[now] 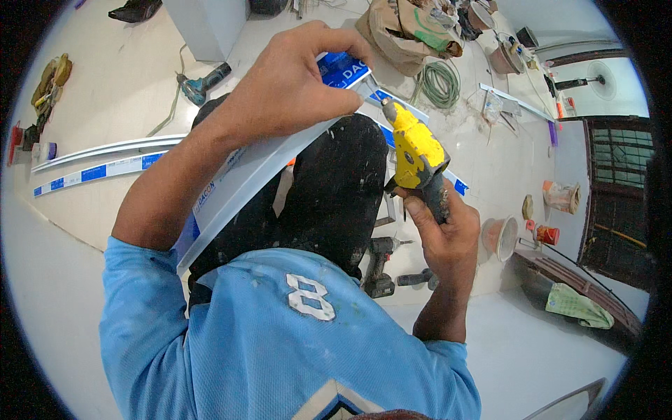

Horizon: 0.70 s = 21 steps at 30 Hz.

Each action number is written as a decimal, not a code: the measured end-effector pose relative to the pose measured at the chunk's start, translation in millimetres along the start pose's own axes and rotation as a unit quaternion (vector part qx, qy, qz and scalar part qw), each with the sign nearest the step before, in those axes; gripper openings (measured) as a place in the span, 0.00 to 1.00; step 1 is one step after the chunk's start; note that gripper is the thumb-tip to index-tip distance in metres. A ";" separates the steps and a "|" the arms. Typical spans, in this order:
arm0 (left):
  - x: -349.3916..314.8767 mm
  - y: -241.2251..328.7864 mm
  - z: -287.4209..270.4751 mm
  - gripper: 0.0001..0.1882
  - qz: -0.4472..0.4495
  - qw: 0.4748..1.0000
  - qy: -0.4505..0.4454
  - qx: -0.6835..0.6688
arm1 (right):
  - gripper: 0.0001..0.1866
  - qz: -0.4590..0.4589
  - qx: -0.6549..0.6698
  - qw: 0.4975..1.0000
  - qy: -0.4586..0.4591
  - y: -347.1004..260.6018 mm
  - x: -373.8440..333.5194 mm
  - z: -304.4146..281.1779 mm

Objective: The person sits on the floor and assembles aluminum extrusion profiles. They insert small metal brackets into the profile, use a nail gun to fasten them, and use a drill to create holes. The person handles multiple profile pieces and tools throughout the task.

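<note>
My left hand [290, 87] is closed around the far end of a long white profile strip [255, 171], partly covered in blue-and-white film. The strip slants across my thighs, its near end beside my left elbow. A yellow power tool [418, 148] with a dark handle and a narrow metal nose is gripped in my right hand [448, 227]. Its nose points toward the strip's far end, close to my left fingers but apart from them. Beyond my knee, another filmed strip [456, 183] is partly hidden behind the tool and my hands.
A dark cordless drill [380, 266] stands by my right thigh. A teal power tool [198, 85] lies ahead on the left, with more profile strips [98, 171] on the floor. Farther off are a coiled green hose [439, 84], a brown sack [399, 35] and a bucket [501, 238].
</note>
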<state>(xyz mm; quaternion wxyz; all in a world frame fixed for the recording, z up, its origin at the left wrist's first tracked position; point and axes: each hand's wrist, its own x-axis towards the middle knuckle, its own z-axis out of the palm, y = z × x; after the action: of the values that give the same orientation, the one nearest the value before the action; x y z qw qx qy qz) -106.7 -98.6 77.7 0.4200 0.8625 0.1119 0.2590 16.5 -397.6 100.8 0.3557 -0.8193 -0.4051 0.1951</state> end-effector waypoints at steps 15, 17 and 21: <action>-1.2 15.1 -7.9 0.22 -0.022 0.996 -0.033 -0.082 | 0.27 0.022 0.004 1.000 0.005 2.3 -2.7 3.1; -2.6 14.0 -6.0 0.22 0.000 0.996 -0.026 -0.081 | 0.26 0.044 0.017 0.999 0.002 -3.8 -3.1 4.0; 4.7 -1.5 -2.7 0.22 -0.023 0.991 -0.033 -0.129 | 0.26 0.017 -0.022 1.000 0.012 -0.6 -5.1 3.1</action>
<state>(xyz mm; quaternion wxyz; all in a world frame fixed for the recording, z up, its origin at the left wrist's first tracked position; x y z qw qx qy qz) -104.2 -93.9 79.6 0.5368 0.8068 0.0834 0.2325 11.3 -400.2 99.4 0.3393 -0.8361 -0.3908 0.1820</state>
